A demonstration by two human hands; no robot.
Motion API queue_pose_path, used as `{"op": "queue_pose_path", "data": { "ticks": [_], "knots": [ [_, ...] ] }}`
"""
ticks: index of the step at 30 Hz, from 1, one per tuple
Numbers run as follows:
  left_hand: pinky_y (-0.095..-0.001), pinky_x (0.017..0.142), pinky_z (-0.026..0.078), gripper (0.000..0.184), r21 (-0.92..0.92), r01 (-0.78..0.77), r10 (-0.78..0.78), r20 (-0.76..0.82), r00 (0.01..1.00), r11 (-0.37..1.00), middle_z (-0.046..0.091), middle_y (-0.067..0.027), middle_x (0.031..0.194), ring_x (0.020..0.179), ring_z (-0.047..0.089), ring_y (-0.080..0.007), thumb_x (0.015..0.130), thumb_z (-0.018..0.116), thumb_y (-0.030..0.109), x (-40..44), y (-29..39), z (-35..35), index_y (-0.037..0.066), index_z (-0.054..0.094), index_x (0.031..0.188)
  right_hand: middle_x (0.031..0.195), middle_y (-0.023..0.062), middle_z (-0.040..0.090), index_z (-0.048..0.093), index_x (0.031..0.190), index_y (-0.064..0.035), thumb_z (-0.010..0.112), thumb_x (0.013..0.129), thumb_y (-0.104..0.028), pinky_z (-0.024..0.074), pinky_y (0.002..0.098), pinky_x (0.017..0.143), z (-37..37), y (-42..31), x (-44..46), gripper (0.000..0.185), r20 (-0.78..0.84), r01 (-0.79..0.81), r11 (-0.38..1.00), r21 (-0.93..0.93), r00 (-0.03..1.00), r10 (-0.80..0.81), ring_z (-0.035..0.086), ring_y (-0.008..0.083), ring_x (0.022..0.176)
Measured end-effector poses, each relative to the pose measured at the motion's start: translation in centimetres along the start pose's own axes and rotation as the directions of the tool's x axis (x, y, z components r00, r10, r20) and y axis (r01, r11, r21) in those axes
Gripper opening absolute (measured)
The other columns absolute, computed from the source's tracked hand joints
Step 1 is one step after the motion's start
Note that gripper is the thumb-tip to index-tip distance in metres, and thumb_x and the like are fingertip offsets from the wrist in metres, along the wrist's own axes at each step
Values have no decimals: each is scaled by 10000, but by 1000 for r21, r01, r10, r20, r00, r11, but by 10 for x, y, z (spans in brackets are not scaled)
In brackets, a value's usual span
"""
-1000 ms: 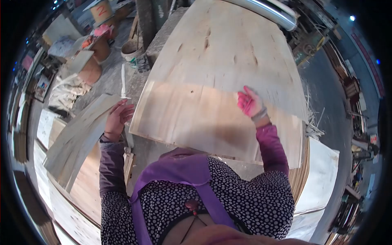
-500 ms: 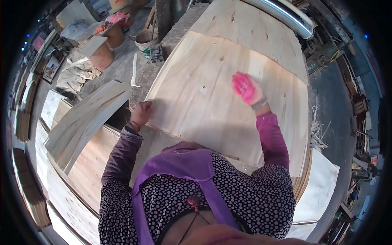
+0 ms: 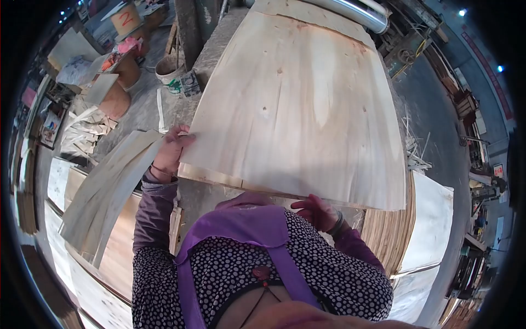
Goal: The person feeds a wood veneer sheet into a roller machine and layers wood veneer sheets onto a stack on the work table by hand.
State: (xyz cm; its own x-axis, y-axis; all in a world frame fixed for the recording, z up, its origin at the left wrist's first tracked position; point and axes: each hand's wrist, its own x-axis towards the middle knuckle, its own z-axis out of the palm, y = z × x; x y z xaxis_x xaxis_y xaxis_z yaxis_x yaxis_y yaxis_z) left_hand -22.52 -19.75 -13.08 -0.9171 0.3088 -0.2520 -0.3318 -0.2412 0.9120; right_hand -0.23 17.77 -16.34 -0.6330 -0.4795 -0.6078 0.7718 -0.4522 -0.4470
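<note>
A pale wood veneer sheet [image 3: 296,109] with small knots and a brownish grain lies before me on other sheets. My left hand [image 3: 171,152] is closed on its left edge close to the near corner, thumb on top. My right hand [image 3: 319,211] is at the sheet's near edge, in front of my body. Its pink-stained fingers point left and look apart, holding nothing that I can see. Beneath the top sheet, the edge of another veneer sheet [image 3: 211,176] shows at the near left.
A shiny metal roller [image 3: 350,15] spans the far end. To the left, a loose bent veneer piece [image 3: 109,189] rests over stacked sheets. A bucket [image 3: 169,70] stands beyond. At right is a veneer stack [image 3: 386,236], with wood scraps [image 3: 416,148] beside it.
My right hand has come from the middle of the sheet back to its near edge. My left hand has moved slightly left and nearer the far side, and the top sheet has shifted away.
</note>
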Motion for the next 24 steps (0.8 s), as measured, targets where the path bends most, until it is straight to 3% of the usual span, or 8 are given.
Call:
{"op": "queue_pose_path", "data": {
  "ticks": [2,3,7,9,12,18,21,24],
  "knots": [
    [-250,592,507,236,-115,-21,22,10,1000,993,610,-66,779,659,609,-147,780,575,-10,-4,15,12,47,479,988,989,111,627,452,1236,5,391,873,-558,438,263,661,-7,11,-5,673,33,97,989,112,994,-101,583,159,773],
    [-252,603,510,229,-107,-33,35,23,999,994,611,-70,790,666,611,-149,783,571,-12,-5,18,12,47,482,985,986,110,627,458,1229,6,392,869,-564,434,264,647,-12,15,-4,678,46,144,975,168,987,-153,580,154,758],
    [-237,629,501,198,-70,-56,59,46,997,996,603,-59,829,690,605,-134,793,541,-14,-5,20,10,49,500,976,837,113,639,516,1123,5,397,868,-554,460,286,603,-38,20,22,626,-177,408,887,215,910,-376,582,175,642],
    [-231,631,494,190,-62,-47,47,6,999,997,598,-48,840,697,601,-126,798,529,-10,-5,15,5,49,506,978,754,117,636,544,1051,8,392,881,-529,467,300,565,-28,1,17,584,-131,455,843,286,890,-436,578,194,579],
    [-243,627,502,183,-84,-31,24,-81,996,996,601,-48,863,694,609,-134,809,533,6,1,-4,-12,53,515,985,676,127,621,562,975,10,382,902,-487,457,304,513,-19,-24,3,534,-184,474,853,-220,838,-513,557,212,509],
    [-246,594,503,150,-95,61,-75,-153,985,994,620,-49,883,677,618,-136,853,525,94,1,-30,-22,93,543,1001,634,125,590,589,857,-18,428,897,-463,428,296,456,6,-77,-5,475,-333,392,855,-339,800,-499,545,205,491],
    [-234,576,491,154,-35,83,-88,-181,980,996,625,-54,874,678,618,-132,867,520,150,0,-34,-14,101,543,1011,645,130,598,593,904,-85,500,881,-411,436,291,432,-19,-118,17,341,-437,389,852,-352,736,-517,552,192,491],
    [-234,588,478,182,36,76,-66,-224,972,997,626,-58,870,698,613,-128,865,528,182,-2,-36,-11,98,539,1027,695,137,607,538,1009,-136,571,849,-373,429,303,441,-71,-176,52,289,-301,461,866,-193,812,-499,531,197,471]
  ]
}}
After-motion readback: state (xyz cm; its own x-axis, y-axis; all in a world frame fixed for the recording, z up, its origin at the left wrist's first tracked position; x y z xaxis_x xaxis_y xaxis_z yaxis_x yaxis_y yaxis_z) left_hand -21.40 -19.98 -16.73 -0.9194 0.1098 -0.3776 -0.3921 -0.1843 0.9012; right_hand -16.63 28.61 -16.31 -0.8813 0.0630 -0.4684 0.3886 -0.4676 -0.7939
